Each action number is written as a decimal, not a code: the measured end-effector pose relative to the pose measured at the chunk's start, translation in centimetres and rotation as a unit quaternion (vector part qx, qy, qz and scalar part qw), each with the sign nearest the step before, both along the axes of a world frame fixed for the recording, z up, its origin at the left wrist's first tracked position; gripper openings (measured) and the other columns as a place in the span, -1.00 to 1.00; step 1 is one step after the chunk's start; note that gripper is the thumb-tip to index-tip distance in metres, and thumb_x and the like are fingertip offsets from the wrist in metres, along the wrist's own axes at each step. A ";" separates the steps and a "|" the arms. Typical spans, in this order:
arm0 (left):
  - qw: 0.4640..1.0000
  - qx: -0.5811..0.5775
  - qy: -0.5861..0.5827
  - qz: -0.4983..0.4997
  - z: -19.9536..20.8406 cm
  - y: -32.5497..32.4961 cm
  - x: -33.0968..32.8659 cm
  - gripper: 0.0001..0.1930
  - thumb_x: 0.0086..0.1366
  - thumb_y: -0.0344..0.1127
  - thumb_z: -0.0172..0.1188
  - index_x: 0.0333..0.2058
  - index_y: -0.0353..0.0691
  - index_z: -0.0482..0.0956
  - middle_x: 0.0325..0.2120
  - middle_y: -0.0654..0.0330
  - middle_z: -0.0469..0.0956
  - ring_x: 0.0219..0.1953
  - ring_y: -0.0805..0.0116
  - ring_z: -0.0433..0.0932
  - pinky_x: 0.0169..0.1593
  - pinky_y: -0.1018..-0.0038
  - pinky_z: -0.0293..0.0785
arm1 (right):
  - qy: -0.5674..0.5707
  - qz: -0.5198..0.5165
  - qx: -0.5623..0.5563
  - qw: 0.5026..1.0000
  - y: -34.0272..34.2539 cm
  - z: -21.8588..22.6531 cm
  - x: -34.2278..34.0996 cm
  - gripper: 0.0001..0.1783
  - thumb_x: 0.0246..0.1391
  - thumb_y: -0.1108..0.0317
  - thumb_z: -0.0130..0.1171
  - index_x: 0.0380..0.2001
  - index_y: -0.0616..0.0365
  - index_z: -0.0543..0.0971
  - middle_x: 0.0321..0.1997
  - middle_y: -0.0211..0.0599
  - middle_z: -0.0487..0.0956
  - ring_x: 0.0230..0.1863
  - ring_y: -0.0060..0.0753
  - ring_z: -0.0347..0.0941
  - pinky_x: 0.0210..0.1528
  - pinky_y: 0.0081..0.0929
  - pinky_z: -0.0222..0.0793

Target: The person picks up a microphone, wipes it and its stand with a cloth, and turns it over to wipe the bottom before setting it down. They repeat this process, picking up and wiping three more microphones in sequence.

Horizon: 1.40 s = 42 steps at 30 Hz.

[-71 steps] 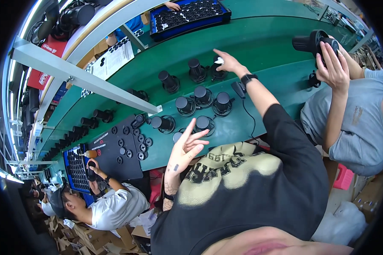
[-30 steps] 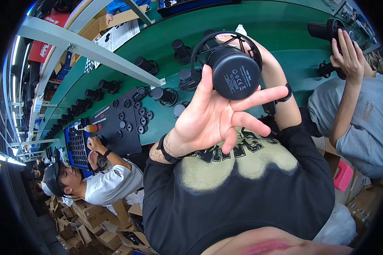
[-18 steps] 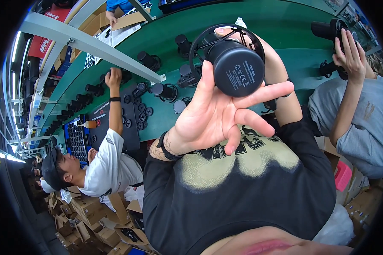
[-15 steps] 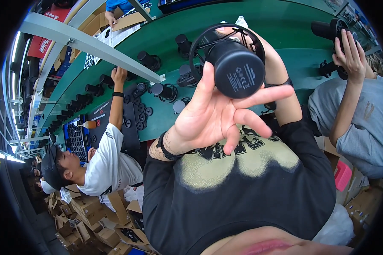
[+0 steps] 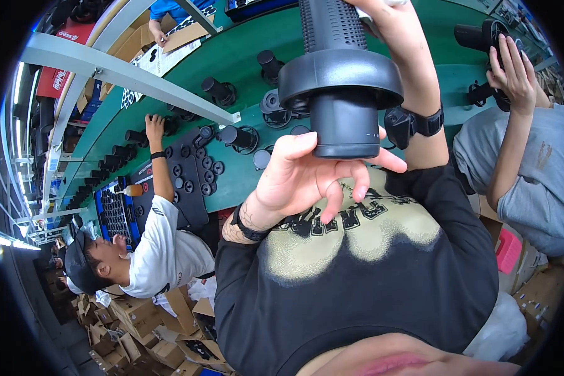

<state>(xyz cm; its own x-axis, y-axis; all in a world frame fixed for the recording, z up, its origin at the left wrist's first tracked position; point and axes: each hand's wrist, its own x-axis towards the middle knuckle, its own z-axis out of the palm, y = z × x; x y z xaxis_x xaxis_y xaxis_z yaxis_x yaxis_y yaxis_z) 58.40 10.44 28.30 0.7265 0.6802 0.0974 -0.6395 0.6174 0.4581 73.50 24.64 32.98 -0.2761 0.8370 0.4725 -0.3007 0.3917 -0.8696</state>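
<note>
Black all over, the microphone-shaped device (image 5: 341,72) is up in front of you, base end nearest your chest! Your left hand (image 5: 304,178) grips that base, thumb at its side; your right hand (image 5: 385,19) is beside the perforated end (cut off by the view, so its hold I cannot tell). Beyond, similar units (image 5: 237,136) stand along the green bench (image 5: 263,31).
</note>
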 end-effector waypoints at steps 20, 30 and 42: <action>0.994 -0.004 -0.112 -0.010 1.5 -0.8 1.5 -0.07 0.15 0.50 -0.62 0.16 -0.23 0.05 0.06 -0.24 0.26 -0.42 0.39 0.39 -0.70 0.75 0.29 | -0.085 0.167 -0.094 0.978 0.7 -7.9 -2.0 -0.71 0.10 0.11 0.14 -0.48 0.12 0.52 -0.65 -0.58 0.36 -0.60 -0.78 0.24 -0.59 -0.71 0.11; 0.990 0.029 -0.132 -0.028 1.4 -0.8 1.7 -0.05 0.10 0.54 -0.66 0.16 -0.14 0.09 -0.02 -0.15 0.34 -0.44 0.48 0.30 -0.68 0.77 0.22 | -0.084 0.166 -0.074 0.980 0.8 -7.5 -1.6 -0.58 0.14 -0.02 0.08 -0.39 0.17 0.59 -0.68 -0.54 0.38 -0.61 -0.75 0.28 -0.60 -0.69 0.16; 0.990 -0.027 -0.136 -0.033 1.6 -0.7 2.3 -0.09 0.17 0.48 -0.61 0.22 -0.17 0.03 -0.43 0.12 0.33 -0.53 0.52 0.20 -0.72 0.73 0.18 | -0.030 0.342 -0.013 0.939 2.4 -10.0 1.0 -0.56 0.32 0.26 -0.22 0.10 0.39 0.30 0.10 -0.12 0.45 0.02 -0.36 0.46 0.05 -0.53 0.42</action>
<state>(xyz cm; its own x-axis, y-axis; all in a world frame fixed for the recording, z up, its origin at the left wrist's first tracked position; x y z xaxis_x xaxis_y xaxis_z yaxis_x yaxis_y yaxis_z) 60.73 9.78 29.89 0.7214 0.6418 0.2600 -0.6921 0.6804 0.2408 74.50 27.02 22.98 -0.7790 0.4648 0.4208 -0.4243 0.1031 -0.8996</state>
